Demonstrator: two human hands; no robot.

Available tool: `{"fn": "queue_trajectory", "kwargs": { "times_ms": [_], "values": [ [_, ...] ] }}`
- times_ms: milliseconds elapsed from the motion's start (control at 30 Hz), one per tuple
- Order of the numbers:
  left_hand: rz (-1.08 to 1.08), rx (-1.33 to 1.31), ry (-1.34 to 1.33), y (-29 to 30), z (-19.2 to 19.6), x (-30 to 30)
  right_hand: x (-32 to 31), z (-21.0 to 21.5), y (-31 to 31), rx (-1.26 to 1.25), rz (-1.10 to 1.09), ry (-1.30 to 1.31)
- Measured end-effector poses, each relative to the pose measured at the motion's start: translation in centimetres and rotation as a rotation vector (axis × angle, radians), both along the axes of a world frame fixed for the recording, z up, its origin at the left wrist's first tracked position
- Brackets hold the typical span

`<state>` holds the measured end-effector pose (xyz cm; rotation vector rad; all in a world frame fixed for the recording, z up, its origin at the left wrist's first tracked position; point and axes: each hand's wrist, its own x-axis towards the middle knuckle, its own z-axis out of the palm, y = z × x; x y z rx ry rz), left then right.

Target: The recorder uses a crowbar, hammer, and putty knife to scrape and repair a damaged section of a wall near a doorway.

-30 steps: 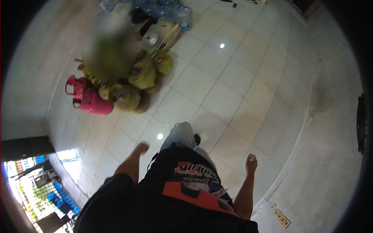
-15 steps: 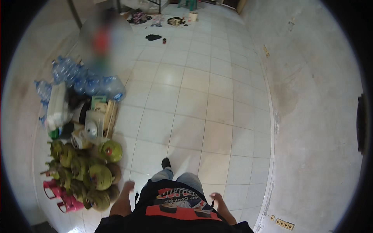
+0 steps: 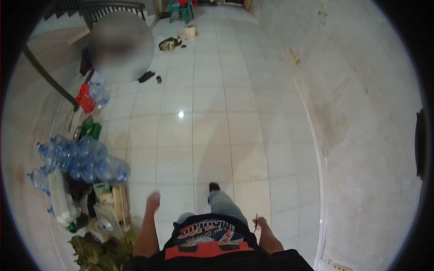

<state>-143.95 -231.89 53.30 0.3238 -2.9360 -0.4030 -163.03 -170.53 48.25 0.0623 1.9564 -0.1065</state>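
My left hand (image 3: 153, 200) hangs at my side over the tiled floor (image 3: 176, 167), fingers loose and slightly blurred, with nothing visible in it. It is nearest to a row of stored goods along the left wall. On the other side, my right hand (image 3: 261, 223) hangs near my hip, its fingers loosely apart. A thin dark strap (image 3: 257, 221) shows beside those fingers; whether they touch it I cannot tell. Between the arms is my black top (image 3: 212, 232) with a red band. One dark shoe (image 3: 214, 186) points forward below the jeans.
Clear blue water bottles (image 3: 86, 158), a wrapped white stack (image 3: 64, 196), wooden crate (image 3: 120, 203) and green gas cylinders (image 3: 101, 253) line the left. Ahead are a red bag (image 3: 86, 98), dark sandals (image 3: 147, 76) and a green chair (image 3: 181, 11). A bare wall (image 3: 366, 135) runs along the right.
I have moved forward along the floor. The bottles and cylinders have shifted toward me, and the red bag and stair railing have come into view. My other foot is now in front.
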Motion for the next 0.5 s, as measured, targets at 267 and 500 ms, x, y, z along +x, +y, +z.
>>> {"fn": "queue_trajectory", "kwargs": {
  "times_ms": [267, 500],
  "values": [
    [0.166, 0.767, -0.774, 7.6, -1.5, 8.6, -38.5, 12.9, -24.0, -0.514, 0.111, 0.882],
    [0.061, 0.327, -0.904, -2.4, -4.2, -4.5, -51.0, 10.9, -36.5, -0.605, 0.036, 1.024]
  ]
}}
